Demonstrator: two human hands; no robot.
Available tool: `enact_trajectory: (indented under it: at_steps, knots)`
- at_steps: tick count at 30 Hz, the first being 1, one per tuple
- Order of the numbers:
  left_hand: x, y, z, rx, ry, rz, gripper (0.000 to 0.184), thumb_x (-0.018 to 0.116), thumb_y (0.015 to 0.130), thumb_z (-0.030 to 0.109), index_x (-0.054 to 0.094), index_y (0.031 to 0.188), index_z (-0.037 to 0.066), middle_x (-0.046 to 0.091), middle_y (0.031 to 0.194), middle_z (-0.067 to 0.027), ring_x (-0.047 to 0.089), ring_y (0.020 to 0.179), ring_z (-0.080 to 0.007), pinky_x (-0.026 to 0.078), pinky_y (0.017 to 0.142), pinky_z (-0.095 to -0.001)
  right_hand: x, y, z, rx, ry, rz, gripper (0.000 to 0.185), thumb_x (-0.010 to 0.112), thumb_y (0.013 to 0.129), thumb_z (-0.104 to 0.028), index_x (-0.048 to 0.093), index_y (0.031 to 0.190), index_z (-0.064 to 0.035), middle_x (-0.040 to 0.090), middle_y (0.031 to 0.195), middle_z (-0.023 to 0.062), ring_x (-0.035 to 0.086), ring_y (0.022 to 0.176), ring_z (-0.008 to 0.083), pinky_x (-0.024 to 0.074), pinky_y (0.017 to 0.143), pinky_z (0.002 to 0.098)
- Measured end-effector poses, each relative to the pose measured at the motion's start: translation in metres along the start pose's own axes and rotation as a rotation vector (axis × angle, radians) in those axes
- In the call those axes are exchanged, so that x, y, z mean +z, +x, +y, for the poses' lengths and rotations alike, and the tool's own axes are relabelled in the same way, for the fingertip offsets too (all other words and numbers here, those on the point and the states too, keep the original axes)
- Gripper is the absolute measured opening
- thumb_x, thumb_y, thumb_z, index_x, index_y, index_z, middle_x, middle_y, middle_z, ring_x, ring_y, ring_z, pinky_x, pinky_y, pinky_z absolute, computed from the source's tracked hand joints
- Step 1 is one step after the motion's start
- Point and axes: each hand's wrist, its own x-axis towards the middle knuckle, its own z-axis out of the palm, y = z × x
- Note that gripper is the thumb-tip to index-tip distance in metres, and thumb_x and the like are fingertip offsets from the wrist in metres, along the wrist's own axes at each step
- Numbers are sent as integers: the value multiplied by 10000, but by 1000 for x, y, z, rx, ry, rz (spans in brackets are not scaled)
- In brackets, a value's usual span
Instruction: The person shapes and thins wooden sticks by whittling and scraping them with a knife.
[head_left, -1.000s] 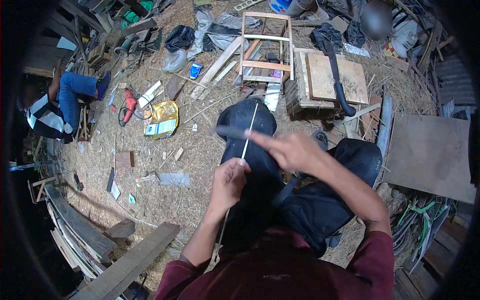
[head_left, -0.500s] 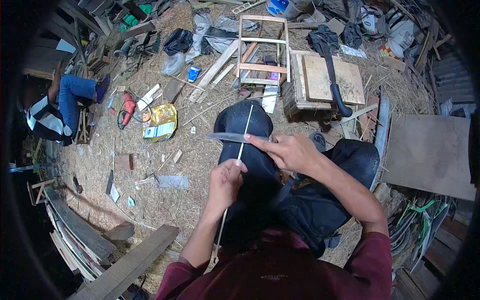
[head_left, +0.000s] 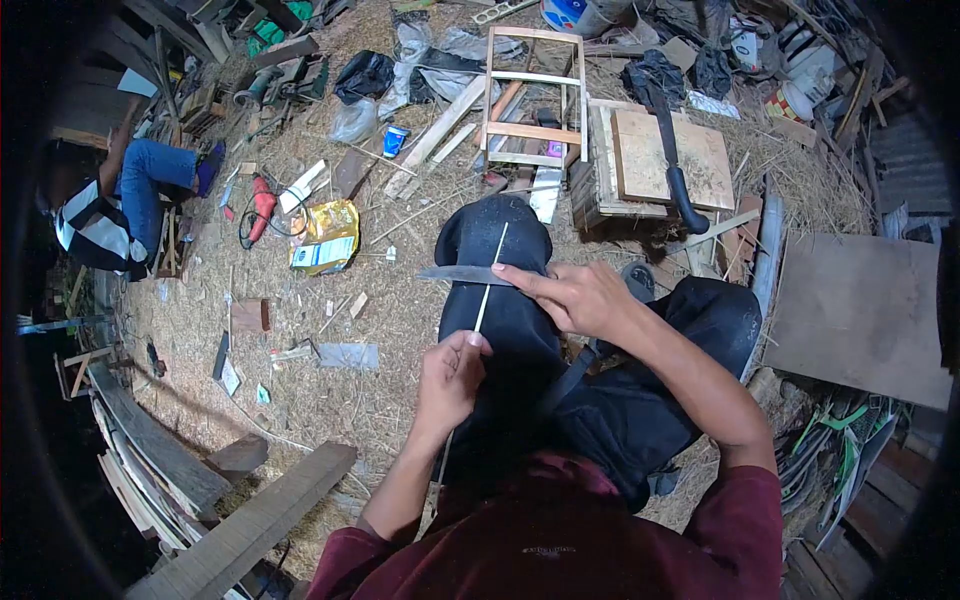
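Note:
A thin pale strip of wood or bamboo (head_left: 484, 311) runs lengthwise over my knee in dark trousers (head_left: 497, 222). My left hand (head_left: 453, 378) pinches it between thumb and fingers, and its lower end trails down past my wrist. Across the strip lies a knife (head_left: 455, 273), its blade pointing left. My right hand (head_left: 578, 299) grips the knife, with the index finger stretched along the blade near where it crosses the strip. Most of the knife's handle is hidden by that hand.
A wooden frame (head_left: 535, 131) stands ahead, beside a wooden block with a board (head_left: 672, 160) bearing a black-handled tool (head_left: 677, 190). A red power tool (head_left: 262, 208) and yellow packet (head_left: 327, 236) lie on the shaving-covered floor. A seated person (head_left: 100, 225) is at far left; a beam (head_left: 255, 520) juts in lower left.
My left hand has shifted slightly down along with the strip. The knife stays across it, and the whole view has tilted a little.

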Motion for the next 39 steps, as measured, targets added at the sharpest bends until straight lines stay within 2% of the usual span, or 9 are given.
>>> enact_trajectory:
  at_steps: [7, 12, 16, 22, 25, 27, 32, 34, 39]
  knots:
    - [-6, -34, -10, -87, 165, 55, 375, 471, 1066, 328, 612, 870, 41, 406, 560, 65, 352, 497, -23, 258, 467, -220, 3, 2, 6, 66, 76, 82, 578, 645, 903, -166, 510, 1439, -335, 574, 628, 110, 591, 534, 306, 481, 496, 422]
    - [-1, -1, 16, -140, -84, -12, 327, 495, 1050, 323, 602, 871, 70, 389, 551, 68, 327, 452, -41, 244, 425, -237, -11, 2, -3, -1, 110, -14, 565, 632, 909, -121, 524, 1437, -289, 600, 658, 143, 600, 564, 327, 486, 536, 424]
    - [2, 33, 22, -154, -351, -144, 289, 498, 1041, 323, 580, 888, 92, 352, 544, 78, 287, 418, -45, 222, 397, -238, -3, 4, -2, 88, 110, 22, 537, 592, 951, -202, 484, 1452, -361, 581, 627, 145, 614, 575, 338, 503, 540, 448]
    - [-13, 9, 8, -229, -371, -197, 279, 494, 1045, 312, 579, 903, 87, 354, 539, 85, 289, 403, -36, 207, 380, -223, -11, 5, 1, 150, 187, 59, 544, 622, 903, -111, 540, 1428, -230, 617, 711, 189, 603, 640, 393, 493, 606, 450]
    - [-11, 12, 8, -184, -390, -215, 286, 500, 1047, 301, 591, 917, 62, 361, 535, 74, 280, 411, -28, 203, 381, -214, -14, 5, 4, 145, 346, -1, 518, 614, 936, -144, 514, 1444, -122, 697, 863, 183, 657, 707, 331, 502, 689, 425]
    - [-8, 20, 13, -154, -403, -249, 283, 488, 1051, 288, 593, 928, 56, 365, 531, 72, 287, 409, -26, 210, 379, -213, -9, 18, 7, 64, 412, 317, 516, 602, 967, -187, 484, 1452, -55, 713, 988, 154, 664, 794, 260, 497, 742, 412]
    - [2, 24, 24, -108, -295, -253, 309, 477, 1048, 312, 586, 907, 60, 363, 528, 78, 288, 395, -37, 217, 377, -220, -30, 50, 13, 498, 966, 346, 324, 646, 986, -305, 627, 1138, -19, 519, 719, -64, 435, 560, 10, 320, 478, 199]
    - [3, 27, 26, -97, -251, -268, 297, 469, 1050, 298, 591, 951, 47, 407, 540, 57, 310, 383, -42, 241, 364, -217, -22, 53, 18, 553, 970, 213, 286, 661, 978, -326, 633, 1068, -56, 471, 636, -95, 367, 467, 5, 231, 407, 215]
    - [13, 36, 35, -6, -229, -165, 276, 433, 1054, 211, 550, 1202, 10, 601, 674, -60, 402, 359, -62, 310, 338, -221, -9, 61, 20, 557, 970, 149, 238, 684, 965, -301, 671, 968, -63, 488, 606, -83, 392, 495, 4, 272, 431, 214]
